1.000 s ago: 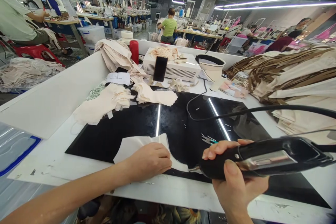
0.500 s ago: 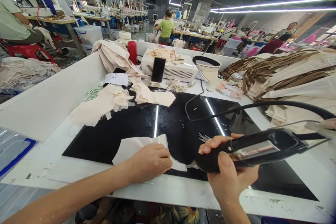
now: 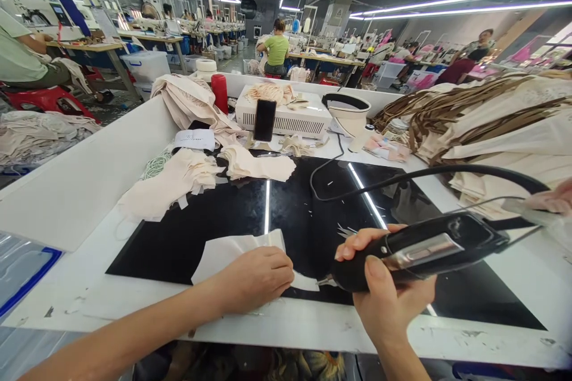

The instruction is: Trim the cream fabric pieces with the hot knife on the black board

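A pale cut fabric piece (image 3: 223,256) lies flat on the glossy black sheet (image 3: 156,250) near the table's front edge. My left hand (image 3: 261,277) is closed on it, fingers bunched at its right part. My right hand (image 3: 388,286) wraps round a thick black corded hand tool (image 3: 420,247), thumb along its side. The slim metal tip (image 3: 326,280) meets the narrow right end of the fabric, close to the black surface. My left fingertips are partly hidden from view.
Stacks of cream fabric pieces (image 3: 174,181) sit at the back left of the black sheet. Behind are a phone (image 3: 264,120), a white vented box (image 3: 308,116) and a red thread cone (image 3: 218,93). The tool's cable (image 3: 465,169) loops across the right side. Brown-trimmed fabric (image 3: 504,125) is heaped at right.
The view has shifted slightly. The rear of the tool has swung a little leftward, while its tip stays at the fabric's end. My left hand keeps its place on the fabric.
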A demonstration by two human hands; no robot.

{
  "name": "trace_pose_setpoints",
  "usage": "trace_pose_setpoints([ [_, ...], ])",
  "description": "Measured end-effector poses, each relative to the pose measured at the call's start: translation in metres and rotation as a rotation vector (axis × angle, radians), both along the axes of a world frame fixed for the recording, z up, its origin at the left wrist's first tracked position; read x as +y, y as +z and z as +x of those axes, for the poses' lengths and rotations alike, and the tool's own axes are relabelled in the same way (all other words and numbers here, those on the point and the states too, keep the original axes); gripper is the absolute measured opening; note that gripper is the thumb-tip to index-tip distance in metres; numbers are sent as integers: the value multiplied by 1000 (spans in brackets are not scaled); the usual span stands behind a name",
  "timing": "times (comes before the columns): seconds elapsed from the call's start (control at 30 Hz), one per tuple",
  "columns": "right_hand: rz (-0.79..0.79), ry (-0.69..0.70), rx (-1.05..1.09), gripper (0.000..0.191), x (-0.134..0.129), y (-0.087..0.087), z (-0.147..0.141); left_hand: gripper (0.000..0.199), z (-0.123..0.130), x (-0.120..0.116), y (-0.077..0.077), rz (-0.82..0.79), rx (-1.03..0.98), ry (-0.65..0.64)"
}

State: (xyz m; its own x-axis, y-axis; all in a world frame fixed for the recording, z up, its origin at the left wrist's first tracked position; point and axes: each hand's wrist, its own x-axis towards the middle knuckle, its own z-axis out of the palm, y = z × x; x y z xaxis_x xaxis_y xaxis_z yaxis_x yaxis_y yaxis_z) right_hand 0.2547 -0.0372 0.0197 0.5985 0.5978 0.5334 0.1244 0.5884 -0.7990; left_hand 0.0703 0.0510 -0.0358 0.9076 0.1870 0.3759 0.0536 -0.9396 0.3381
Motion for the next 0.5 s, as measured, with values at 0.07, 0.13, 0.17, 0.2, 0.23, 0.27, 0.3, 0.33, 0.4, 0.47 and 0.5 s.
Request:
trace_pose_setpoints([
  [0.07, -1, 1, -4, 38, 0, 0, 0, 12, -1, 0, 2, 1, -5, 7],
  [0.13, -2, -2, -7, 38, 1, 0, 0, 10, -3, 0, 3, 13, -12, 3],
  [0.17, -1, -3, -7, 38, 1, 0, -1, 11, -3, 0, 3, 18, -13, -1],
  [0.2, 0, -2, -6, 38, 1, -1, -1, 12, -4, 0, 3, 20, -14, -4],
  [0.23, 1, 1, -3, 38, 1, -1, -1, 13, -5, 0, 3, 20, -14, -5],
  [0.27, 4, 5, 0, 38, 2, -1, -1, 13, -5, 0, 2, 16, -13, -4],
  [0.3, 7, 11, 4, 37, 2, -1, -1, 13, -5, 1, 2, 13, -16, -4],
  [0.33, 10, 15, 8, 37, 2, -2, -1, 14, -6, 1, 1, 12, -22, -4],
  [0.4, 12, 22, 18, 37, 2, -2, -2, 15, -6, 1, 1, 12, -38, -7],
  [0.47, 9, 28, 31, 37, 2, -3, -2, 17, -5, 1, 0, 14, -58, -12],
  [0.5, 5, 30, 38, 37, 1, -3, -3, 19, -5, 1, 0, 16, -70, -16],
])
